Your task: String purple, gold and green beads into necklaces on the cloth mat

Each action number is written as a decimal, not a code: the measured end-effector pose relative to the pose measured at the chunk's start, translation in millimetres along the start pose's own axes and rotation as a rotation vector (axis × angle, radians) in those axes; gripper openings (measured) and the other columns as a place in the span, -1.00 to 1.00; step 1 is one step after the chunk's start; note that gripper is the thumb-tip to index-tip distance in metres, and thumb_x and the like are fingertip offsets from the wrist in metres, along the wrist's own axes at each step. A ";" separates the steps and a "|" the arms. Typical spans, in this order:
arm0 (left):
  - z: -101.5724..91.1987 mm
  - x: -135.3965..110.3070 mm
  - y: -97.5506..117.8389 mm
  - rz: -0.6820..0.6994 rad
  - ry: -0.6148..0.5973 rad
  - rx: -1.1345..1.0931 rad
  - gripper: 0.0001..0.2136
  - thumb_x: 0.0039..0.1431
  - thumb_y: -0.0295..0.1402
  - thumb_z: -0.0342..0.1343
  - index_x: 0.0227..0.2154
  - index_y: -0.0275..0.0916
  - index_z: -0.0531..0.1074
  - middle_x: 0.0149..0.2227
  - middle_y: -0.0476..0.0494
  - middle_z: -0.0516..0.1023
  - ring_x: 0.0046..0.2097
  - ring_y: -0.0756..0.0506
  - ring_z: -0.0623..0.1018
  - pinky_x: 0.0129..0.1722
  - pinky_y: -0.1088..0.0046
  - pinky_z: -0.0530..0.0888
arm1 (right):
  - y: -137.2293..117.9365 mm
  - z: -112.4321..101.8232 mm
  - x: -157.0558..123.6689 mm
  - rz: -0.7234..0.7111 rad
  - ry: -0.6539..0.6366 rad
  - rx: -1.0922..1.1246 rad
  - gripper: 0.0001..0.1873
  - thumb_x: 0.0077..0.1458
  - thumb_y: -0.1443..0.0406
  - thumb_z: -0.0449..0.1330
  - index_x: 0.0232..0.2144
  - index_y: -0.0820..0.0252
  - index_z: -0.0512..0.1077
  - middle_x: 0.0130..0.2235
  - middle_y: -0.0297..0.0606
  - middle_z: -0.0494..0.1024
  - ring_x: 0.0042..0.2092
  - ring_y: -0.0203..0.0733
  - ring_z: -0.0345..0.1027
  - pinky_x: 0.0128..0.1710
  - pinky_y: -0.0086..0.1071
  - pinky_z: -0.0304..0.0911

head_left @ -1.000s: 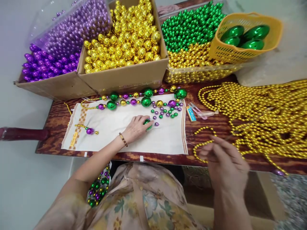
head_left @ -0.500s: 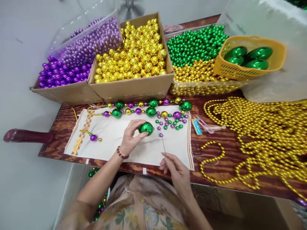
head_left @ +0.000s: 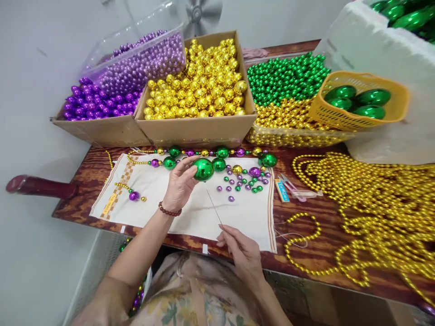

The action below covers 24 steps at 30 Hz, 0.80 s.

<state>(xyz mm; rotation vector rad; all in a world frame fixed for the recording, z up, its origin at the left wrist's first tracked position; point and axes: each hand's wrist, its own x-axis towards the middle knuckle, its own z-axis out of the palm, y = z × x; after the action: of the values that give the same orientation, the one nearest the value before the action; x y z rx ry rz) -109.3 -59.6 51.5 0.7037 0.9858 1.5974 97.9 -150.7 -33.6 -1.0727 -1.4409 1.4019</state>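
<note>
Between the fingertips of my left hand (head_left: 179, 186) is a large shiny green bead (head_left: 204, 169), raised over the white towel (head_left: 193, 222). My right hand (head_left: 239, 246) pinches a long thin needle (head_left: 214, 207) that points up and left, its tip a little below the bead and apart from it. Small purple and green beads (head_left: 239, 183) lie scattered on the towel to the right. Along the towel's far edge runs a strung bead necklace (head_left: 169, 162) in green, purple and gold. A short beaded piece with a purple bead (head_left: 134, 196) rests at the left.
Cardboard boxes of gold balls (head_left: 197, 90) and purple beads (head_left: 98, 102) stand behind the towel. A yellow basket (head_left: 326, 113) holds large green beads. Scissors (head_left: 290, 185) and a small blue packet (head_left: 282, 190) lie right of the towel, near heaped gold bead strands (head_left: 380, 213).
My left hand has lifted the green bead away from the towel. The needle has moved left, off the small purple beads. The camera view has shifted slightly.
</note>
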 end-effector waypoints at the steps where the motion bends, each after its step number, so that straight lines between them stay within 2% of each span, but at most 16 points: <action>1: 1.4 -0.5 1.8 -0.017 0.005 -0.019 -0.70 0.03 -0.25 0.34 -0.16 -0.16 0.54 -0.04 -0.15 0.57 -0.05 -0.13 0.56 -0.03 0.25 0.52 | -0.6 0.5 1.3 -0.001 0.003 -0.005 -0.77 0.25 0.30 0.13 -0.16 0.18 0.57 -0.44 -0.31 0.58 -0.48 -0.30 0.48 -0.43 -0.47 0.42; 9: 4.0 -7.3 2.2 -0.060 0.001 -0.105 -0.72 0.05 -0.29 0.32 -0.15 -0.16 0.54 -0.09 -0.13 0.57 -0.09 -0.10 0.55 -0.13 0.33 0.55 | -0.3 2.8 5.8 0.022 0.018 -0.001 -0.78 0.26 0.29 0.13 -0.14 0.17 0.56 -0.43 -0.33 0.56 -0.47 -0.31 0.46 -0.39 -0.44 0.41; 14: 4.0 -7.6 1.3 -0.061 0.027 -0.117 -0.72 0.07 -0.27 0.30 -0.14 -0.18 0.52 -0.05 -0.14 0.55 -0.11 -0.07 0.55 -0.11 0.32 0.54 | 0.4 4.0 4.0 0.045 0.009 -0.009 -0.77 0.25 0.26 0.14 -0.15 0.19 0.56 -0.45 -0.31 0.56 -0.49 -0.30 0.44 -0.42 -0.43 0.40; 20: 1.1 -9.4 -5.0 -0.086 0.008 -0.074 -0.70 0.08 -0.22 0.29 -0.12 -0.15 0.50 0.00 -0.14 0.53 -0.05 -0.13 0.55 -0.03 0.18 0.53 | -3.0 7.0 5.3 0.065 0.035 0.005 -0.77 0.25 0.24 0.14 -0.16 0.18 0.56 -0.45 -0.31 0.56 -0.49 -0.28 0.44 -0.41 -0.39 0.40; 24: 5.6 -17.3 -10.9 -0.049 -0.019 -0.026 -0.71 0.10 -0.22 0.28 -0.11 -0.12 0.51 -0.01 -0.13 0.54 -0.02 -0.13 0.55 -0.04 0.22 0.54 | -4.1 10.4 8.5 0.056 0.066 0.002 -0.79 0.25 0.25 0.15 -0.18 0.18 0.55 -0.44 -0.31 0.56 -0.48 -0.27 0.45 -0.37 -0.37 0.41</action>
<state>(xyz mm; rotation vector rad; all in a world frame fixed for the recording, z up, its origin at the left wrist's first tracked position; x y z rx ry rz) -95.2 -74.1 45.5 0.6713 0.9598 1.5557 85.4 -145.5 -29.7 -1.1557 -1.3718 1.3937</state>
